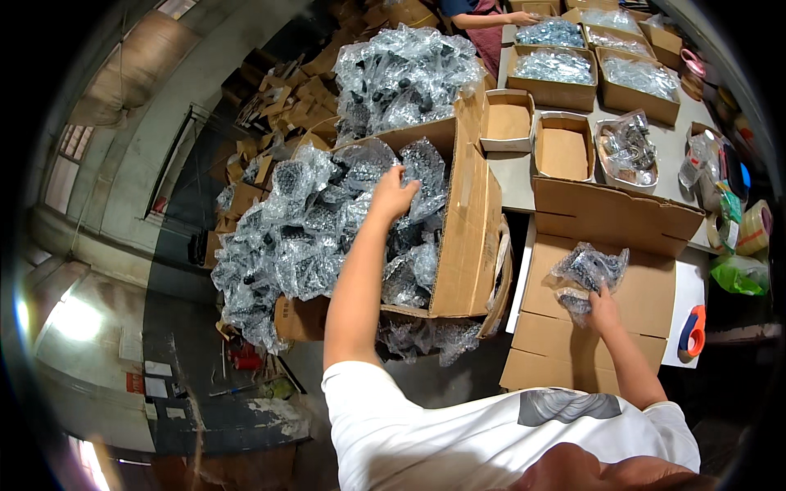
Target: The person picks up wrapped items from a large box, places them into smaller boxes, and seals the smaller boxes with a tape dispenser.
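Note:
My left hand [395,195] reaches into a large cardboard carton [467,237] heaped with bubble-wrapped packages [299,258]. Its fingers are closed on the wrap of one bubble-wrapped package [424,168] near the carton's right wall. My right hand [603,311] grips the lower edge of another bubble-wrapped package [588,266], which has something dark inside. That package is over an opened-out cardboard box [589,352] on the table to the right. The wrapping hides what exactly the packages hold.
Open boxes of plastic-bagged parts [553,69] and small trays [565,147] cover the far table, where another person's arm [495,20] reaches in. At right lie an orange-and-blue tape dispenser [693,331] and tape rolls [753,227]. More wrapped packages [405,74] pile up behind the carton.

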A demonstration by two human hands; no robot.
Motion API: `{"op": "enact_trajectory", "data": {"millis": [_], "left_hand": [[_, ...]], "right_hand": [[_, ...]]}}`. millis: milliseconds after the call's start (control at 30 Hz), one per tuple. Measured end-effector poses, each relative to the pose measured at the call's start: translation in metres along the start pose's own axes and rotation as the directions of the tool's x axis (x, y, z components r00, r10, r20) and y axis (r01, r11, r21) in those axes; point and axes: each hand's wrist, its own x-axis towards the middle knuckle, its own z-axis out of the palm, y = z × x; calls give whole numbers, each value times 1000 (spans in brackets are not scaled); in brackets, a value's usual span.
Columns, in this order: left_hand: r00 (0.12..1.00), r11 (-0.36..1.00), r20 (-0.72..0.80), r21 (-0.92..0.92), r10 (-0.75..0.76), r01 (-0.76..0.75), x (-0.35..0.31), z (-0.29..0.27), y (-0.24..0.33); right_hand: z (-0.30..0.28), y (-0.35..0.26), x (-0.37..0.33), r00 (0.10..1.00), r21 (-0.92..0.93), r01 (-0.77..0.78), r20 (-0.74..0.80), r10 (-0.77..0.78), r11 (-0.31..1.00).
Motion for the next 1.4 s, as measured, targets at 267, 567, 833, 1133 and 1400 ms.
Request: {"op": "enact_trajectory", "data": {"millis": [267,567,833,1133,1400], "left_hand": [[994,999,97,-3,-46,46,30,81,16],[965,679,-236,-690,116,-251,-99,-75,177],[381,782,745,-296,548,-548,-188,224,176],[759,872,513,39,401,-488,-180,307,243],[948,716,314,-673,50,185,-181,397,152]], "right_hand": [[8,9,12,960,38,-277,-34,278,960],[-4,12,28,958,51,-270,-81,274,961],[-29,27,38,962,141,17,-272,22,990],[-17,106,48,871,755,-67,-275,408,652],[-80,29,78,947,551,134,-317,58,824]]}}
